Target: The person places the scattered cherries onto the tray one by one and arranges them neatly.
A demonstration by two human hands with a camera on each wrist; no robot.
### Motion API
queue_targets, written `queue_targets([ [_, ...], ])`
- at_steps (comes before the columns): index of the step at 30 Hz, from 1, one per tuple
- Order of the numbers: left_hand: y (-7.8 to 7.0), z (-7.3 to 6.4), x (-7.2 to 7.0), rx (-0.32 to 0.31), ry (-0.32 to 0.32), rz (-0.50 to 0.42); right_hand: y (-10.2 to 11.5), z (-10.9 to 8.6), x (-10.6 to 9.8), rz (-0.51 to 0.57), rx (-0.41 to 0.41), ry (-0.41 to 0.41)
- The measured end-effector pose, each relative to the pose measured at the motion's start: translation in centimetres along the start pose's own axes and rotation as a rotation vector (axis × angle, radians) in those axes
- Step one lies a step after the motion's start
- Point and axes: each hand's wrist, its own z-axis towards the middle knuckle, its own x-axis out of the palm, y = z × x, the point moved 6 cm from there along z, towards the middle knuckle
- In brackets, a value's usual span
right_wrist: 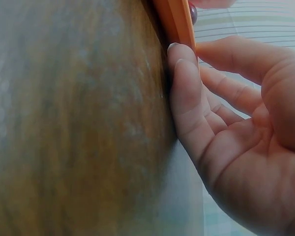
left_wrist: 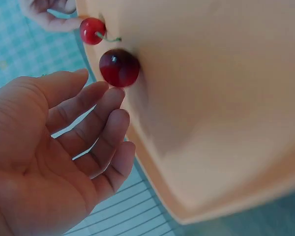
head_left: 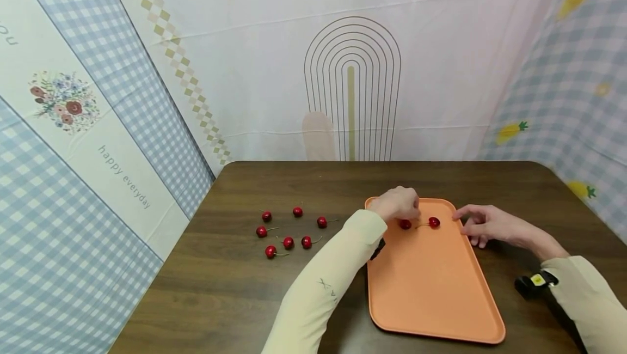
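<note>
An orange tray [head_left: 431, 288] lies on the table with two red cherries on it, near its far end. My left hand [head_left: 398, 202] is over the tray's far left part, beside the nearer cherry [head_left: 405, 224]. In the left wrist view its loosely bent fingertips are at the dark cherry [left_wrist: 119, 68], not wrapped round it; whether they touch is unclear. The other cherry [head_left: 434, 222], with a green stem, lies to the right. At the tray's right rim, my right hand [head_left: 495, 224] pinches the edge between thumb and fingers, seen closely in the right wrist view [right_wrist: 236, 113].
Several red cherries with stems, one of them a cherry [head_left: 288, 243] near the middle of the group, are scattered on the dark wooden table [head_left: 220, 294] left of the tray. A patterned cloth [head_left: 264, 71] hangs behind the table's far edge.
</note>
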Motion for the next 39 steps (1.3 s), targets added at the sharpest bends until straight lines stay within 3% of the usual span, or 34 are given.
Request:
queue_targets([
  [10,0.7,-1.4,-2.0,0.086,-0.014,0.045,0.0,-0.4,-0.3,-0.023,-0.028,0.000],
  [18,2.5,-3.0,-4.5,0.104,-0.092,0.126,0.1,-0.5,-0.4,-0.037,-0.037,-0.004],
  [27,6.5,-5.2,-6.8,0.113,-0.154,0.144,0.0,-0.2,-0.4,-0.041,-0.023,-0.002],
  [32,9.2,-6.4,-7.4,0.092,-0.165,0.131,-0.1,-0.1,-0.3,-0.048,-0.018,-0.008],
  [39,14.2,-8.3,-7.9,0.003,-0.160,0.131,-0.2,0.0,-0.1,-0.045,-0.033,-0.002],
])
